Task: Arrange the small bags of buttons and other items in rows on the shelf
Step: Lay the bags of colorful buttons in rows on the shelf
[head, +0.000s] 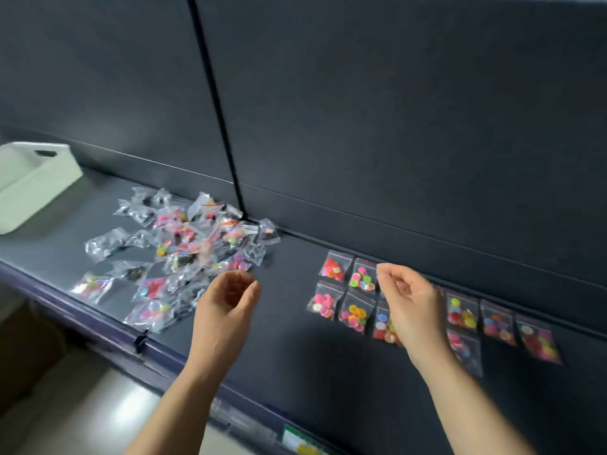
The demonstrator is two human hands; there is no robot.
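Note:
A loose heap of small clear bags [184,247] with coloured buttons lies on the dark shelf [295,349], left of centre. To the right, several bags lie flat in two rows [354,297] along the back wall. My left hand [230,300] hovers just right of the heap, fingers loosely curled, holding nothing. Over the rows floats my right hand [410,300], fingers loosely curled and empty, hiding part of the bags beneath it.
A pale green plastic basket [29,182] with a handle slot stands at the shelf's far left. A black vertical divider [216,110] splits the back wall. The shelf's front edge [157,356] carries price-tag strips; floor shows below left.

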